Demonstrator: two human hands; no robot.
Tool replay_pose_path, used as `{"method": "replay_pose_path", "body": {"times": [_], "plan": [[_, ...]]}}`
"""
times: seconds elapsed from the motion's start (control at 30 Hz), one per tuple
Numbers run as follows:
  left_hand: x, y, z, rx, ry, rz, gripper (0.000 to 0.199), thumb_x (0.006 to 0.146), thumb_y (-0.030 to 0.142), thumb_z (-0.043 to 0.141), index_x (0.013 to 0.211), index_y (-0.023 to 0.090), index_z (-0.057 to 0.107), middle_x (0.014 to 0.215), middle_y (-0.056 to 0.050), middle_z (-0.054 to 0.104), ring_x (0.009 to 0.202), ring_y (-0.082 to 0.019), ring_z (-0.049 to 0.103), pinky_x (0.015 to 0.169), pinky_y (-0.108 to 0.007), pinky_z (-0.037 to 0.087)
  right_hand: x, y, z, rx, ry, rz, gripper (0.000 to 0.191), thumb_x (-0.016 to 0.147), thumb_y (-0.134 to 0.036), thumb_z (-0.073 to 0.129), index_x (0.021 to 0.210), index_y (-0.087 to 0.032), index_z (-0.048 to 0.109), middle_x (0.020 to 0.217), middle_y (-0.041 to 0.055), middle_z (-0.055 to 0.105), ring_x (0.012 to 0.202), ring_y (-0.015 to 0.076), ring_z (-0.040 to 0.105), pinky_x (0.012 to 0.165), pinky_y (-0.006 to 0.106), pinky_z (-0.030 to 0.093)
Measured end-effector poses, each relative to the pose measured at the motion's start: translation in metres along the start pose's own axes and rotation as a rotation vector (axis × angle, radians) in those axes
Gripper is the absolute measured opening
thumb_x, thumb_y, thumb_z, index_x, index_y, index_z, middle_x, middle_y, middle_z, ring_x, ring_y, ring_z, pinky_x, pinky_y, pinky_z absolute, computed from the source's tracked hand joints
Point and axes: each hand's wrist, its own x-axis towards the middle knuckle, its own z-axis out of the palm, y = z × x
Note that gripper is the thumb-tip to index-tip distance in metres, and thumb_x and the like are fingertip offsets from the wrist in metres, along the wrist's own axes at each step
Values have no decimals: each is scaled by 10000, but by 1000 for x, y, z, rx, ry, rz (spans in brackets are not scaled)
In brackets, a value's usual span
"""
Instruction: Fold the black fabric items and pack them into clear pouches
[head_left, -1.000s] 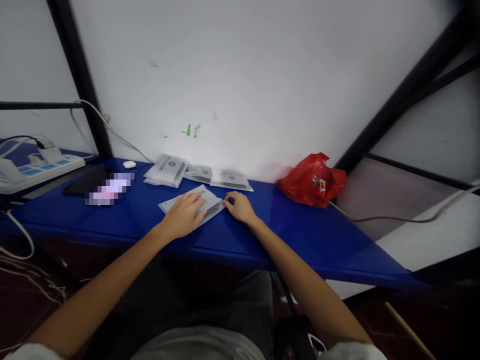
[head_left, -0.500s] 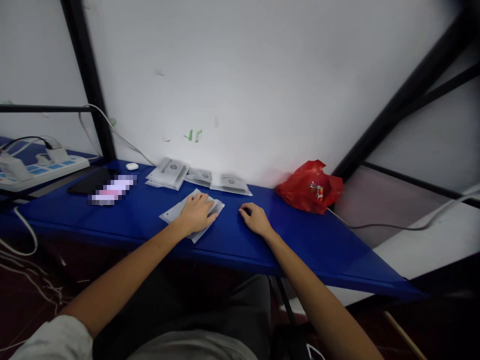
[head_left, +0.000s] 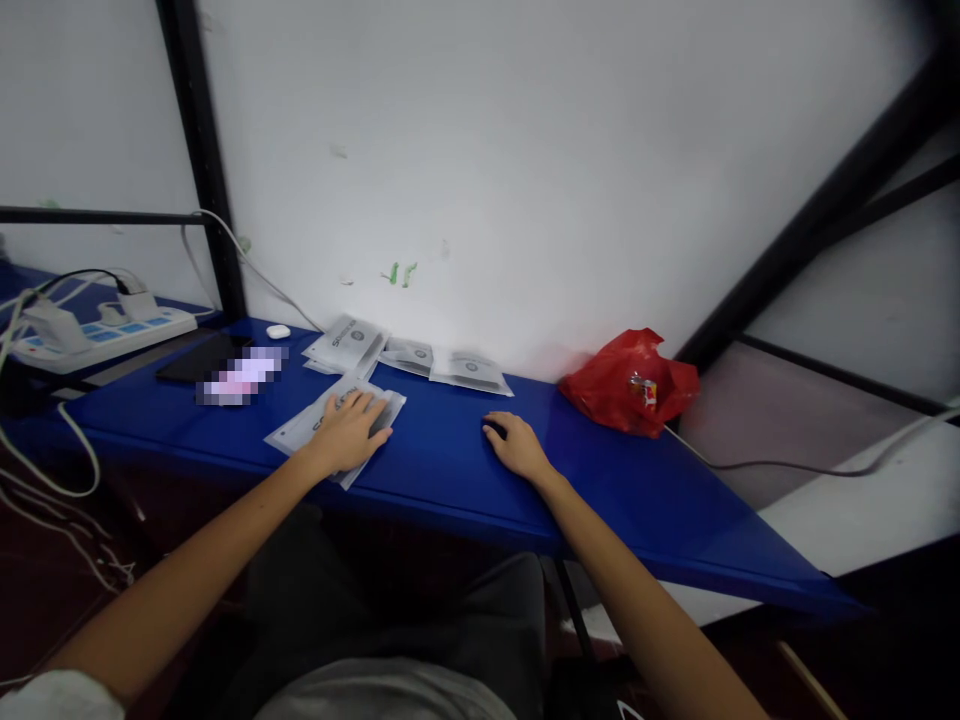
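Note:
My left hand (head_left: 347, 432) lies spread and flat on a frosted plastic zip bag (head_left: 296, 425) with dark lettering, near the front edge of the blue table. More than one layer of plastic shows beneath the fingers; the hand covers the middle. Further right, my right hand (head_left: 516, 443) rests on the tabletop, its fingers loosely curled. A dark gap shows between thumb and forefinger, with nothing visible in it. Along the wall lie a stack of similar bags (head_left: 347, 343), a middle bag (head_left: 407, 354) and a right-hand bag (head_left: 471, 371).
A red plastic bag (head_left: 630, 385) sits at the right of the blue table (head_left: 442, 460). To the left are a pixelated phone-like object (head_left: 241, 377), a black tablet-like slab (head_left: 204, 358), a small white case (head_left: 278, 331) and a power strip (head_left: 105, 338) with cables.
My left hand has slid the plastic bag leftward across the table, and its lettering now shows. My right hand stays in about the same place. The view has shifted slightly.

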Motion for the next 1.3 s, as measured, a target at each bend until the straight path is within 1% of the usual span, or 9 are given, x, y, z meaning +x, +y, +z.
{"method": "replay_pose_path", "body": {"times": [0.13, 0.23, 0.33, 0.57, 0.73, 0.87, 0.93, 1.17, 1.3], "plan": [[-11, -23, -2, -18, 34, -28, 503, 896, 483, 361, 1322, 226, 438, 1403, -143, 440, 1328, -336, 308, 1047, -589, 173, 0, 0, 0, -14, -8, -11, 278, 863, -248, 496, 1073, -167, 660, 1169, 125, 639, 1098, 244, 576, 983, 415, 414], [-12, -34, -4, -17, 25, -51, 511, 889, 502, 348, 1312, 235, 453, 1402, -141, 442, 1322, -344, 312, 1041, -586, 187, 0, 0, 0, -27, -9, -12, 286, 866, -251, 493, 1082, -160, 656, 1170, 120, 640, 1100, 242, 575, 985, 406, 416], [-7, -44, -6, -10, 15, -84, 515, 883, 506, 344, 1300, 228, 463, 1400, -147, 441, 1317, -348, 313, 1035, -590, 192, 0, 0, 0, -28, -9, -11, 291, 865, -249, 492, 1086, -148, 653, 1172, 124, 637, 1097, 242, 575, 981, 400, 421], [11, -65, -2, -19, 60, -129, 478, 871, 507, 355, 1250, 251, 496, 1378, -132, 464, 1308, -345, 321, 1030, -585, 193, 0, 1, 2, -14, 7, -11, 277, 861, -254, 495, 1071, -173, 657, 1159, 111, 642, 1094, 232, 575, 978, 404, 418], [16, -67, -2, -27, 53, -136, 476, 876, 505, 345, 1242, 246, 505, 1378, -137, 463, 1317, -353, 307, 1032, -591, 177, 0, 1, 2, -30, -3, -7, 277, 867, -258, 490, 1077, -182, 653, 1162, 102, 642, 1089, 234, 577, 975, 401, 421], [19, -66, -1, -30, 54, -157, 496, 885, 503, 328, 1249, 219, 510, 1405, -166, 427, 1327, -362, 287, 1034, -606, 153, -1, 0, 2, -31, -9, 3, 284, 870, -260, 487, 1085, -171, 651, 1174, 109, 636, 1110, 238, 566, 981, 399, 418], [19, -66, 0, -34, 56, -165, 492, 887, 504, 327, 1252, 227, 506, 1412, -165, 419, 1332, -356, 282, 1032, -611, 153, -1, -1, 1, -31, -6, 3, 281, 868, -259, 491, 1084, -179, 651, 1175, 105, 636, 1113, 237, 566, 986, 404, 415], [13, -58, -2, 16, 89, -194, 492, 861, 532, 342, 1180, 211, 534, 1273, -184, 524, 1232, -394, 375, 960, -629, 250, -2, -2, 1, -24, -15, 9, 300, 873, -267, 485, 1101, -161, 648, 1195, 122, 626, 1125, 247, 559, 984, 410, 419], [13, -54, 0, 41, 116, -246, 480, 863, 516, 341, 1176, 205, 533, 1260, -194, 525, 1212, -404, 377, 937, -632, 267, -2, -3, 1, -28, -12, 17, 298, 874, -257, 482, 1102, -163, 649, 1197, 124, 624, 1129, 250, 556, 988, 409, 415]]}}
